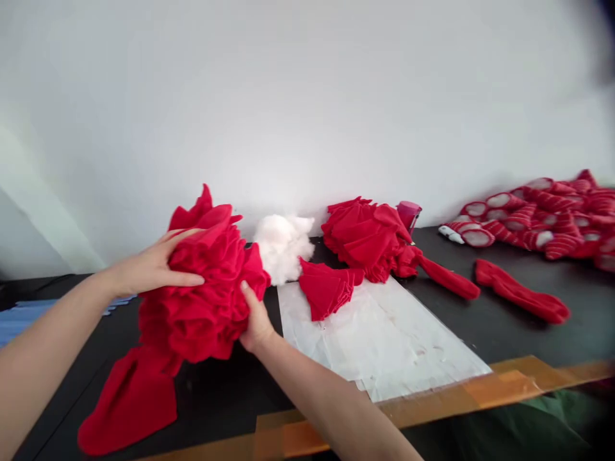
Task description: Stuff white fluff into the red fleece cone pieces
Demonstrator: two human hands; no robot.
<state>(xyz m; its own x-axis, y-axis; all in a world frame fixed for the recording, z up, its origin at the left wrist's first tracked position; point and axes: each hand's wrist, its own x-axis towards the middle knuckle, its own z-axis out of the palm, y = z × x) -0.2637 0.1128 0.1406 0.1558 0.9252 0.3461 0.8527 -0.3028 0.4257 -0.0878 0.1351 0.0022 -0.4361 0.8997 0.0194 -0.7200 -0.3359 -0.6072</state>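
Between my two hands is a thick bundle of red fabric pieces [206,301], bunched up above the left part of the black table. My left hand [161,266] grips it from the upper left, thumb across the front. From the right side my right hand [257,320] clasps it, thumb on top and the other fingers mostly hidden. Below the bundle, a red fabric piece [132,400] lies on the table. Just behind and to the right sits a tuft of white stuffing [283,246]. A smaller stack of red pieces [329,288] rests on a white plastic sheet [384,339].
At the back stands another red fabric pile [365,234] beside a pink container [408,214]. Long red pieces [523,291] lie to the right. Striped red-and-white stuffed pieces [548,214] fill the far right. Blue strips [33,314] lie at left. Brown tape [432,397] lines the front edge.
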